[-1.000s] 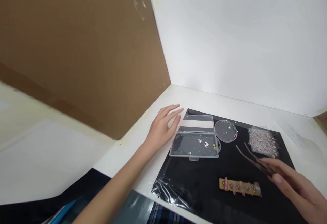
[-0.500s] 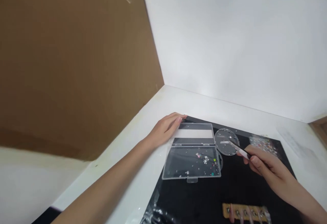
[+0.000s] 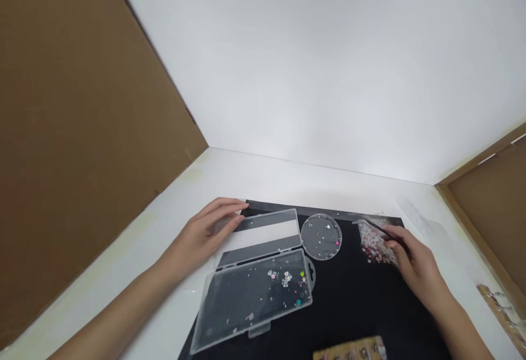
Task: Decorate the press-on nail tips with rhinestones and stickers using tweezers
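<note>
My left hand lies with fingers stretched over the upper left corner of a black mat. Its thumb is at the lid edge of an open clear plastic case. Small rhinestones and charms, some white, green and teal, are scattered in the case. My right hand grips slim dark tweezers whose tips point left. They are over a clear bag of red and white gems, which the fingers partly cover. Between the hands sits a round clear dish with a few tiny gems.
A strip of false nails on a tan holder shows at the bottom edge. Another tan holder is at the far right. A clear plastic piece lies behind the bag. Cardboard walls stand on both sides, with a white wall behind.
My view has turned to the right. My right hand has moved with the tweezers from the round dish to the gem bag. My left hand stays by the case lid.
</note>
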Demonstrator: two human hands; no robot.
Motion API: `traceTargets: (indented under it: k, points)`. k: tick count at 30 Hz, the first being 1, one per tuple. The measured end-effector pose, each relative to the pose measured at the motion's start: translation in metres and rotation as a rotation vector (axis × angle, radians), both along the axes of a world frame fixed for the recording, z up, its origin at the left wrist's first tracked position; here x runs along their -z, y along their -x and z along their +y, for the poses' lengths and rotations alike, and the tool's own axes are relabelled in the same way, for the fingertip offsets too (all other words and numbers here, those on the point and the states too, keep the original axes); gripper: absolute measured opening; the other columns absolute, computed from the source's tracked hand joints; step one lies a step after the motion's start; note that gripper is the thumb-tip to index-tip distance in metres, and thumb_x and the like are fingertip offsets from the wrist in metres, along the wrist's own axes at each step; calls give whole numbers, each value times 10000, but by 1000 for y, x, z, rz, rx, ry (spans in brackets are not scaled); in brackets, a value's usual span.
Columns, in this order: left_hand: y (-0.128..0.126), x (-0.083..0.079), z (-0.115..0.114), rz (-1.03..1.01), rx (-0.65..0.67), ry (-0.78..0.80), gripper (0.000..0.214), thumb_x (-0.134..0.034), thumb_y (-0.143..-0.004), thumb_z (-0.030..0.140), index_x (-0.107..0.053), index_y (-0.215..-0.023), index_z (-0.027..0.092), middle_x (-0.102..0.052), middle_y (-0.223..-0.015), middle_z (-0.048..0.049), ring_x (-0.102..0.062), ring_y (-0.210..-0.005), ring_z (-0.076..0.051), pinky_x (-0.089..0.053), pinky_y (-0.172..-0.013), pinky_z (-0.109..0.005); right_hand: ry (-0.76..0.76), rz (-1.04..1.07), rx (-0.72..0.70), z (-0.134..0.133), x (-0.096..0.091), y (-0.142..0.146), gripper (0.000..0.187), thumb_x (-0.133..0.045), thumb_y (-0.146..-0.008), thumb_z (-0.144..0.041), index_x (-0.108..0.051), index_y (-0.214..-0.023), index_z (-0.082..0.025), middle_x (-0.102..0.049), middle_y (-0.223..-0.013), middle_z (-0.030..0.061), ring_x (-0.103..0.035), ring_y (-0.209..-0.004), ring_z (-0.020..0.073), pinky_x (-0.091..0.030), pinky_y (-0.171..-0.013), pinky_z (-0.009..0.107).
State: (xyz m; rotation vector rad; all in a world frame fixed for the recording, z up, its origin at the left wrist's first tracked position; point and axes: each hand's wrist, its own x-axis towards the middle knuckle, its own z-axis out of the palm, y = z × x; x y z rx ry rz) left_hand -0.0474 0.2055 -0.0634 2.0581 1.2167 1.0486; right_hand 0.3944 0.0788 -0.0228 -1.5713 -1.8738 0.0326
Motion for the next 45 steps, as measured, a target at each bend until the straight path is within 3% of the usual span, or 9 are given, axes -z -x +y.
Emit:
traceTargets:
  k: [4,15,27,31,35,41,45]
  points:
    - [1,0,0,-60,-43,-19,248,-647,-1041,499,-782,-1170,337,-730,-1251,-56,-731,-1127,-250,-659,-860,-351,-88,-153,-124,2,-1,11,219,-577,-1073,-291,-716,-1242,-300,-784,-1133,45,-765,-1024,192,-616,-867,296]
    - [2,-3,-6,35,46,-53,271,-549,-1103,429,-750,-1245,317,-731,-1244,-50,-728,-1142,-223,-634,-936,-353,-252,-355,-166,14,7,23,233,-654,-1026,-176,-709,-1237,-258,-787,-1054,57,-757,-923,200,-599,-825,349]
    - [0,-6,-6,42,63,-32,287,-527,-1110,425,-734,-1266,300,-727,-1259,-57,-727,-1128,-230,-639,-825,-328,-257,-373,-175,19,10,30,312,-645,-1007,-109,-727,-1258,-275,-795,-1082,41,-748,-914,180,-566,-887,341]
    - [-1,-5,-6,38,59,-35,294,-526,-1108,429,-735,-1268,300,-732,-1248,-60,-735,-1090,-227,-631,-729,-295,-279,-357,-138,20,10,29,346,-652,-1007,-144,-726,-1311,-292,-792,-1084,56,-752,-901,192,-577,-832,336]
    - [-1,-4,-7,49,58,-31,298,-515,-1111,428,-735,-1270,305,-737,-1254,-61,-734,-1099,-231,-651,-811,-336,-284,-326,-124,21,11,30,364,-647,-1010,-146,-715,-1332,-302,-784,-1062,53,-751,-881,189,-593,-802,333]
    - [-1,-4,-7,51,84,0,317,-500,-1112,430,-730,-1284,296,-734,-1231,-72,-726,-1028,-216,-584,-633,-270,-283,-293,-131,22,10,37,458,-596,-1012,-76,-674,-1391,-322,-763,-951,12,-722,-792,154,-573,-751,305]
    - [-2,-4,-6,60,90,-29,313,-488,-1118,407,-726,-1281,285,-742,-1213,-68,-725,-1024,-206,-605,-715,-298,-301,-288,-126,24,9,40,433,-630,-995,-71,-707,-1350,-307,-750,-903,2,-693,-762,147,-544,-744,297]
